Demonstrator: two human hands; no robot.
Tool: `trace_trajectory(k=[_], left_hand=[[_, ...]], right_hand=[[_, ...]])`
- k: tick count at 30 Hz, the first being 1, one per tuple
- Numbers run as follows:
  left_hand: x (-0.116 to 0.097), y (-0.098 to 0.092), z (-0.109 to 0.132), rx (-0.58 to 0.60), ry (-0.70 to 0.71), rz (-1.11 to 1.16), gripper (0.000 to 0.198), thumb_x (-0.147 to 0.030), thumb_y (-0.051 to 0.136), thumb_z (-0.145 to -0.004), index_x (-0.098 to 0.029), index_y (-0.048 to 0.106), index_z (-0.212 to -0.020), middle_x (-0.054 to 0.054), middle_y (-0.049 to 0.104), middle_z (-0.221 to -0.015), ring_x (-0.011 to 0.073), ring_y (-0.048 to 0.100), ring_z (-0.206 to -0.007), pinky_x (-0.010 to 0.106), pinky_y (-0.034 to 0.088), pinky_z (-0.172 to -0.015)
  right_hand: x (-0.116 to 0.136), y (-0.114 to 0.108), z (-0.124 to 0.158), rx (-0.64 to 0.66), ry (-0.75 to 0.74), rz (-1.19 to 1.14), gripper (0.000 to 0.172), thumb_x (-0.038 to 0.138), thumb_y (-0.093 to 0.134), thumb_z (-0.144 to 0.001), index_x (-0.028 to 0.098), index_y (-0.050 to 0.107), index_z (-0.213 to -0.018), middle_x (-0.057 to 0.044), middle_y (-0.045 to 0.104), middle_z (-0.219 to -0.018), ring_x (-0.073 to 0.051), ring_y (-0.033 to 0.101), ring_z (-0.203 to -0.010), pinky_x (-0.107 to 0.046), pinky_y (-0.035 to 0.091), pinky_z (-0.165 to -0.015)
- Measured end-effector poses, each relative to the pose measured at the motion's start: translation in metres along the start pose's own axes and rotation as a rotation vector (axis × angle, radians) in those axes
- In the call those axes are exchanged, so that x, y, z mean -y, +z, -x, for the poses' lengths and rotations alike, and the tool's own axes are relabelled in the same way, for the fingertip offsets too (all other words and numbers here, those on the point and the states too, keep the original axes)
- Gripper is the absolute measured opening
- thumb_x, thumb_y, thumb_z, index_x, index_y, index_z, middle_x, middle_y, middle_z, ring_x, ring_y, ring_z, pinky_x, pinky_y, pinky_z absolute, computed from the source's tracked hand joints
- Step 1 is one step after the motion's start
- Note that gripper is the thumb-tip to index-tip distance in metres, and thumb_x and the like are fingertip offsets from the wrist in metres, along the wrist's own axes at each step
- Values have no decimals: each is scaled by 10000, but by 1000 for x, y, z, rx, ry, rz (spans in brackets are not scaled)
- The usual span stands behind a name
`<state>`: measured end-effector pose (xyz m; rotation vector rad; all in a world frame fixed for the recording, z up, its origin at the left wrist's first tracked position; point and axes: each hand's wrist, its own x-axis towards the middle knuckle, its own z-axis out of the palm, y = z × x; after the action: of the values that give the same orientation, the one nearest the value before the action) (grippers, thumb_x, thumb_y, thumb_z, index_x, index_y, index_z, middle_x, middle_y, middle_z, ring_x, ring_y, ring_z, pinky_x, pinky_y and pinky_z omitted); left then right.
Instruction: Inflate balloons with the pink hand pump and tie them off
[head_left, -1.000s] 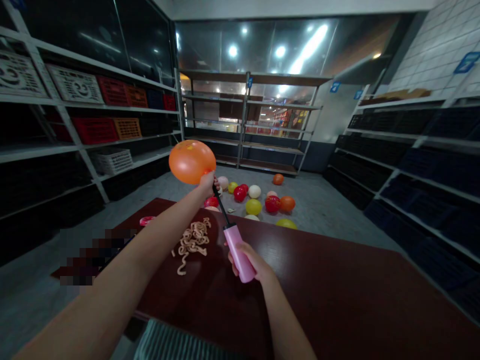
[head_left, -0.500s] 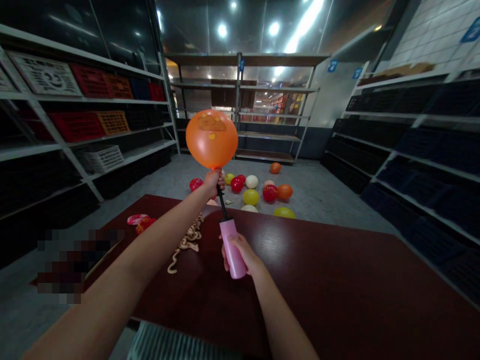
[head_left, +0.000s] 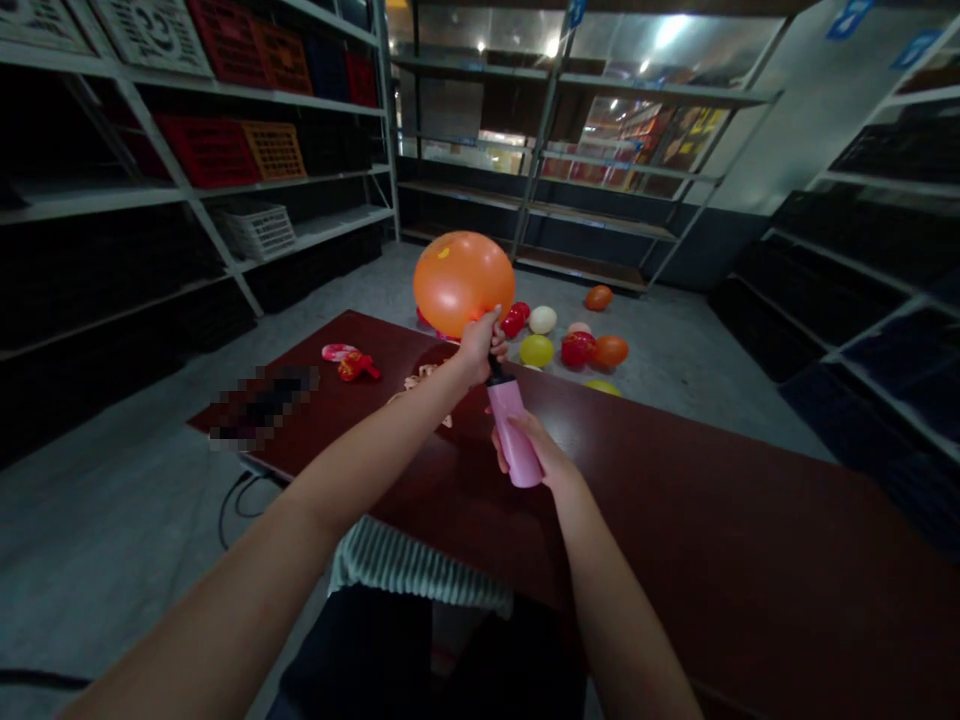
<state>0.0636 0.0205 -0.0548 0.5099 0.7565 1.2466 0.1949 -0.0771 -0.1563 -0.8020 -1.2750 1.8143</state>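
Pinching the orange balloon [head_left: 463, 281] neck w/ your left hand [head_left: 480, 345], fingers closed at the nozzle; right hand [head_left: 541, 460] wrapped round the pink hand pump [head_left: 514, 434], above the table [head_left: 712, 520].

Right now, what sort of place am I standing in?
Probably a stockroom or warehouse: metal shelving racks line the walls, plastic crates sit on the left ones, and the floor is bare concrete, strewn with inflated balloons.

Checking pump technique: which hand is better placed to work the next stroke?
Right hand, probably: it wraps the pink pump, while the left hand pinches the orange balloon neck at the nozzle.
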Motion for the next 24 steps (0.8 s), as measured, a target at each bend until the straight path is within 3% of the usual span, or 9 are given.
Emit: trace_trajectory(k=[4, 9, 13, 17, 19, 24], left_hand=[[-16, -13, 8, -61, 63, 88, 495, -392, 486, -1040, -199, 331, -611, -82, 247, -420, 63, 229, -303, 204, 180, -355], [-45, -33, 6, -169, 164, 135, 490, -401, 473, -1044, -203, 327, -620, -69, 245, -417, 78, 234, -319, 222, 190, -359], [-77, -53, 2, -262, 247, 183, 443, -340, 453, -1042, -206, 327, -639, -68, 246, -435, 86, 242, -332, 228, 196, -364], [-101, -66, 2, -290, 349, 258, 420, -309, 451, -1035, -207, 310, -653, -73, 243, -454, 77, 250, -332, 223, 206, -368], [-106, -68, 2, -280, 394, 264, 432, -324, 442, -1042, -206, 298, -652, -72, 241, -451, 74, 247, -330, 223, 201, -367], [-94, -65, -3, -289, 475, 221, 464, -384, 463, -1047, -208, 294, -652, -70, 240, -440, 69, 233, -328, 230, 202, -371]], right_hand=[[12, 11, 6, 19, 61, 85, 560, 617, 685, -811, 192, 551, -1151, 45, 631, -682, -128, 586, -440, -233, 426, -389], [9, 7, 6, -17, 116, 284, 584, 599, 719, -788, 194, 534, -1168, 33, 643, -713, -138, 602, -466, -247, 448, -419], [9, 1, 1, -169, 82, 679, 582, 538, 723, -795, 204, 561, -1243, -20, 705, -818, -167, 640, -533, -288, 495, -488], [15, 4, 0, -344, -66, 1212, 550, 486, 708, -832, 259, 587, -1318, -74, 752, -1090, -271, 730, -906, -358, 536, -745], [17, 9, 1, -407, -90, 1388, 579, 519, 690, -853, 277, 567, -1364, -79, 754, -1134, -296, 726, -986, -366, 521, -785], [14, 16, 2, -526, -111, 1615, 602, 531, 642, -891, 270, 529, -1422, -93, 752, -1174, -278, 737, -916, -323, 489, -681]])
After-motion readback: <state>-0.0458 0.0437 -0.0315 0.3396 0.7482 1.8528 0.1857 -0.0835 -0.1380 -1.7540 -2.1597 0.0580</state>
